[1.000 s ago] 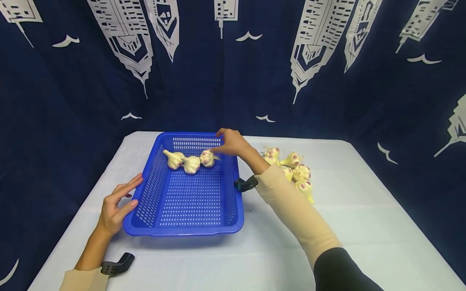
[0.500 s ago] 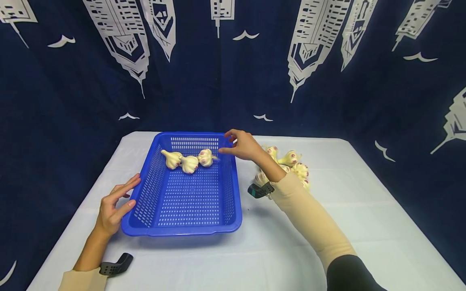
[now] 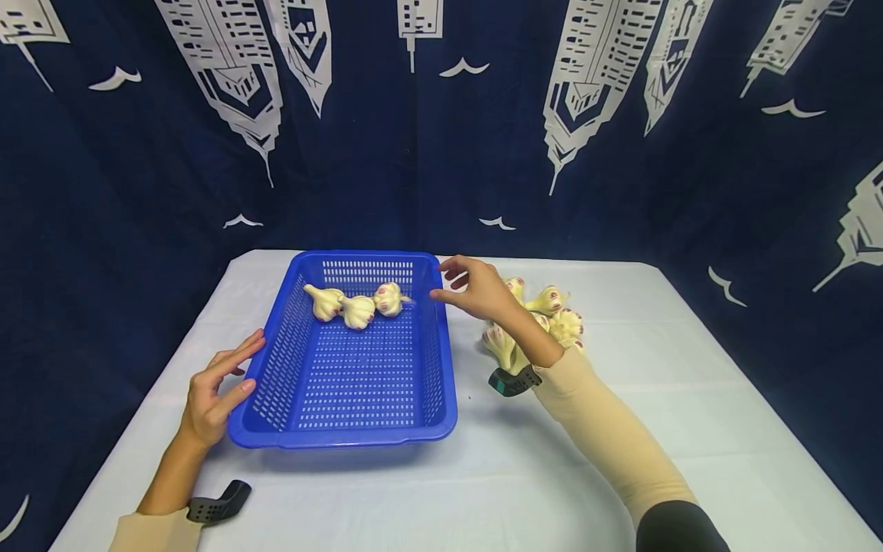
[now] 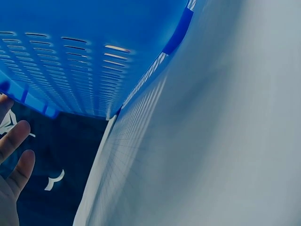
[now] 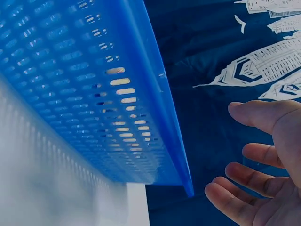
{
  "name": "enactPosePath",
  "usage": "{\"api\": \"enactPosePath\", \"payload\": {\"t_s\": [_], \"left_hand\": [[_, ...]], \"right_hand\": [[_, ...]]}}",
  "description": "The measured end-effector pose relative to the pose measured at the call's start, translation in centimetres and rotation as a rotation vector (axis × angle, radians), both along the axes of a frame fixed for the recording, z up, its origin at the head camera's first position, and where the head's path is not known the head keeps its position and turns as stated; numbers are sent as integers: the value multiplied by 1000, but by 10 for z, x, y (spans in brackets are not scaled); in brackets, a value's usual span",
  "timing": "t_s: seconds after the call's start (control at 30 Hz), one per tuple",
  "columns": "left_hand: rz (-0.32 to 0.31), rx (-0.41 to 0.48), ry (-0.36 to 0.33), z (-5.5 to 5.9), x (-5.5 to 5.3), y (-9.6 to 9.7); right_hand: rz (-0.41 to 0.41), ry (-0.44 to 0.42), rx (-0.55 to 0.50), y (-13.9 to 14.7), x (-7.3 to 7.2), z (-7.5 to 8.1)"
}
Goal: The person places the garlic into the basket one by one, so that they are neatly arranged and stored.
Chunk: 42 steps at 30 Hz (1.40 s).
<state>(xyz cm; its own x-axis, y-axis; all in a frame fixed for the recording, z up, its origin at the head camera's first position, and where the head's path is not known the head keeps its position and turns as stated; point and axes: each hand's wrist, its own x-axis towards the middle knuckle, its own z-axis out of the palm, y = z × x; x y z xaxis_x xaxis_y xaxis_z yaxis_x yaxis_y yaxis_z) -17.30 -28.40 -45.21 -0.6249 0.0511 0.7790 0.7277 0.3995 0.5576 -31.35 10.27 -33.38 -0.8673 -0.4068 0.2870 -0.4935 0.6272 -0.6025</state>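
A blue plastic basket [image 3: 345, 438] with slotted walls stands on the white table in the head view. Three garlic bulbs [image 3: 358, 313] lie in a row toward its far end. My left hand [image 3: 210, 395] rests its straight fingers and thumb against the basket's left rim. Just off the far right corner is my right hand [image 3: 479, 290], its fingers loosely spread and nothing between them. In the right wrist view the same right hand [image 5: 263, 165] is apart from the basket's side wall [image 5: 84, 94]. The left wrist view shows the left fingers [image 4: 21, 169] beside the basket's underside.
To the right of the basket, several more garlic bulbs [image 3: 567, 326] lie in a pile, partly hidden by the right forearm. The white table [image 3: 662, 429] stretches on to the right. A dark blue printed curtain [image 3: 386, 153] hangs behind it.
My right hand has moved right, from over the garlic bulb at the far right of the row to outside the basket's rim. The left hand stays at the left rim.
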Motion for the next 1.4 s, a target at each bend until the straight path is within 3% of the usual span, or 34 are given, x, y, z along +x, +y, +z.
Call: {"api": "enactPosePath", "payload": {"t_s": [0.67,0.97,1.4], "left_hand": [[-3,2,5,-1,-2,0],[-1,3,3,1,-1,0],[-2,10,4,0,0,1]], "right_hand": [[-62,2,-96,49,10,-23],[-60,-64,-108,72,15,-34],[-17,-79,-79,108,25,-52]]}}
